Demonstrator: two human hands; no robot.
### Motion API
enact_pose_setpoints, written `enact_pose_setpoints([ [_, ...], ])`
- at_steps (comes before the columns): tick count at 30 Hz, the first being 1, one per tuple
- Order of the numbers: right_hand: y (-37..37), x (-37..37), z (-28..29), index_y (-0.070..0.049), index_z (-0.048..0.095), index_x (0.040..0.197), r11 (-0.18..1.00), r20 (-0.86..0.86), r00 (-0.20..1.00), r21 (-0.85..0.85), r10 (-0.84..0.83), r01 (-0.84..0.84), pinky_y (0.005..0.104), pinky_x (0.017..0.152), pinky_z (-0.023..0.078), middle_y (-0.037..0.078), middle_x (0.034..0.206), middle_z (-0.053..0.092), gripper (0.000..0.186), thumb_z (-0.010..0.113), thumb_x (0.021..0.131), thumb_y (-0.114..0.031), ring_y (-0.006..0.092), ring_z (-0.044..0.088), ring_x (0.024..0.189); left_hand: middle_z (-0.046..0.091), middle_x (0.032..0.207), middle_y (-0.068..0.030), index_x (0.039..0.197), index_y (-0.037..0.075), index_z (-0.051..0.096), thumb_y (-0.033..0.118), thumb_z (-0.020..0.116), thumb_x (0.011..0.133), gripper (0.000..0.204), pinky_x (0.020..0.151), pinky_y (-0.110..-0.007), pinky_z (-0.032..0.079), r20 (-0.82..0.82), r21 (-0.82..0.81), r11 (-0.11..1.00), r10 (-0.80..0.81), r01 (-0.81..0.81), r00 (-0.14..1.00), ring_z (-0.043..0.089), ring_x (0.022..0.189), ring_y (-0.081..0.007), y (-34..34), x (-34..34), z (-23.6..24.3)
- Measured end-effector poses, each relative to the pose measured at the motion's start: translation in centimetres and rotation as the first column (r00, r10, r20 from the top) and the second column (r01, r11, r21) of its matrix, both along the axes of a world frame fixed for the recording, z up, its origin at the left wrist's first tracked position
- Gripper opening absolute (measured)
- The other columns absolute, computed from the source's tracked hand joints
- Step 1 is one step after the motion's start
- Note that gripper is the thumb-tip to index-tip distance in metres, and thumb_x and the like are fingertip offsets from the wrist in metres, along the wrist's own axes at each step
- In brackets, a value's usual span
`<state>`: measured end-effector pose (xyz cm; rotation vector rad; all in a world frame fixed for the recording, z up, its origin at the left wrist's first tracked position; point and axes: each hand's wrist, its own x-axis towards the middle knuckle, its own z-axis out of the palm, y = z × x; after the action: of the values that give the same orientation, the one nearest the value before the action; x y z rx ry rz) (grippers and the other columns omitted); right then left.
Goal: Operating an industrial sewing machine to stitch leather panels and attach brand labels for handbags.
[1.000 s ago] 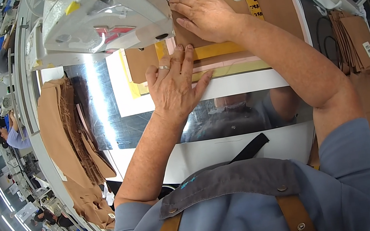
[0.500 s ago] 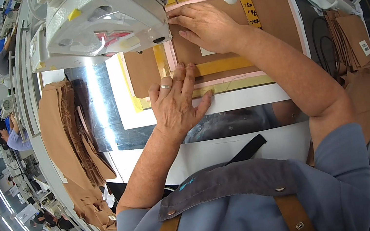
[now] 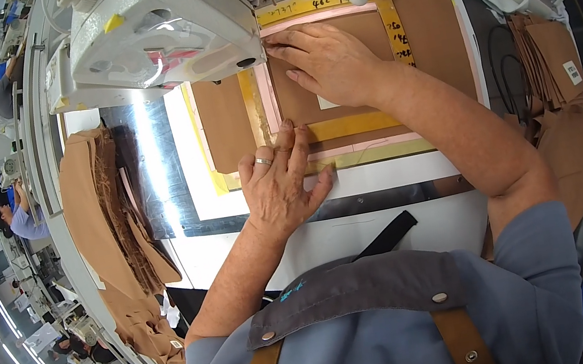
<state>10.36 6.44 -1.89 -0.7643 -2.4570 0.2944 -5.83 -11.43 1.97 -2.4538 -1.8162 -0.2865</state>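
Note:
Brown fabric lies flat in a white template sheet edged with yellow and pink strips. A yellow strip with a pink one beside it frames its inner panel. My left hand rests palm down on the template's near edge, fingers spread, a ring on one finger. Farther off, my right hand lies over the inner panel with fingers stretched out, their tips close to the white sewing machine head. A small pale patch shows partly under the right wrist. The machine head hides the template's far left part.
Stacked brown fabric pieces stand at the left, and more brown pieces hang at the right. A shiny metal plate lies beneath the template. A black strap lies near my apron. Other people sit at far-left workstations.
The template with the brown fabric has slid toward me, covering more of the metal plate's near part. Both hands have travelled with it, still lying flat.

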Motion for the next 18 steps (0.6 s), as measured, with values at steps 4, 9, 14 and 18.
enact_pose_setpoints([
  [4,-0.9,0.0,0.7,-0.004,0.063,0.137,0.993,0.068,0.998,-0.121,0.008,0.0,0.042,0.113,0.043,0.008,0.14,0.059,0.042,0.063,0.098,-0.021,0.0273,0.054,0.131,0.067,0.138,-0.0077,0.136,0.01,0.065,0.043,0.077,0.081,0.066,0.092,-0.039,0.037,0.014,0.003,1.0,-0.014,0.014,1.0,0.056,0.092,-0.0217,-0.8,-0.2,-0.1],
  [9,-1.9,0.2,0.5,-0.004,0.062,0.138,0.997,0.049,0.999,-0.074,-0.004,0.007,0.0415,0.113,0.043,0.008,0.142,0.058,0.046,0.066,0.096,-0.022,0.0267,0.054,0.131,0.066,0.14,-0.0091,0.136,0.009,0.065,0.043,0.078,0.079,0.068,0.09,-0.039,0.039,0.037,-0.015,1.0,-0.021,0.022,0.999,0.056,0.09,-0.0222,-1.7,-0.1,0.0],
  [14,-2.8,0.4,0.5,-0.004,0.06,0.139,0.998,0.031,1.0,-0.056,0.004,-0.002,0.0413,0.113,0.043,0.008,0.141,0.059,0.049,0.067,0.094,-0.022,0.0264,0.054,0.13,0.066,0.14,-0.0103,0.135,0.009,0.065,0.044,0.078,0.079,0.068,0.089,-0.038,0.039,0.014,-0.031,0.999,-0.038,0.039,0.999,0.056,0.09,-0.0223,-2.5,-0.2,0.3],
  [18,-3.1,0.5,0.6,-0.004,0.062,0.136,0.999,0.035,0.999,-0.041,-0.01,0.012,0.0398,0.113,0.043,0.007,0.139,0.061,0.047,0.068,0.094,-0.023,0.025,0.055,0.13,0.068,0.135,-0.0102,0.134,0.007,0.065,0.044,0.078,0.079,0.067,0.087,-0.038,0.04,0.028,-0.036,0.998,-0.055,0.056,0.998,0.057,0.09,-0.0217,-2.3,-0.2,0.6],
])
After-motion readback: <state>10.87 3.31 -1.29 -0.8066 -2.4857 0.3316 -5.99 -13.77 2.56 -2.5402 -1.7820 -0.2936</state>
